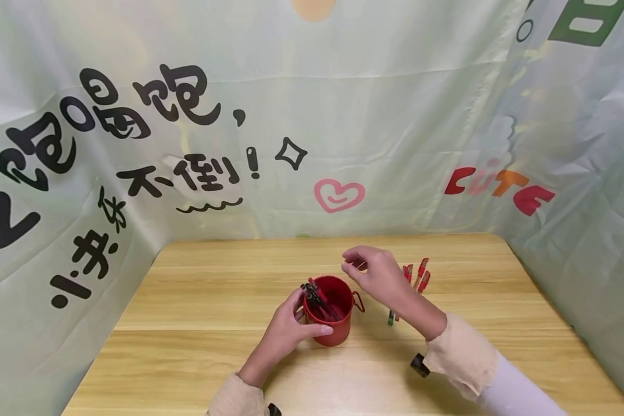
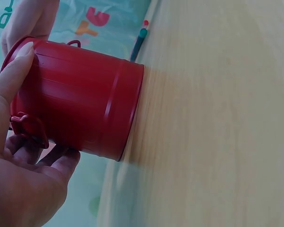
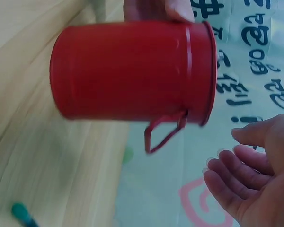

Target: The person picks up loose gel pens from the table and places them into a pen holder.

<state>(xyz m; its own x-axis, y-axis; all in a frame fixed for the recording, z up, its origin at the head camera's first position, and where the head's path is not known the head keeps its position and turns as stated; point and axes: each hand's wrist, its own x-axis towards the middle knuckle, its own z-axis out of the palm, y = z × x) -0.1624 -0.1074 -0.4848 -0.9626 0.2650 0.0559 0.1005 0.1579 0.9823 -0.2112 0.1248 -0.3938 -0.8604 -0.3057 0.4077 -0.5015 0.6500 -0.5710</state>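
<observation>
A red metal pail (image 1: 338, 336) with small wire handles stands upright on the table, several black and red pens (image 1: 319, 301) leaning inside against its left wall. My left hand (image 1: 283, 328) grips the pail from the left, thumb across the front and fingers round the back; the left wrist view shows the thumb on the pail's side (image 2: 80, 94) near the rim. Over the pail's right rim hovers my right hand (image 1: 378, 278), fingers loosely bent. In the right wrist view that hand (image 3: 258, 172) holds nothing and is apart from the pail.
Several pens with red caps (image 1: 422, 270) lie on the table (image 1: 197, 300) right of the pail, partly hidden behind the right forearm. A green pen end (image 1: 391, 318) shows beside that forearm. Printed cloth (image 1: 270, 104) hangs behind the table and along both sides.
</observation>
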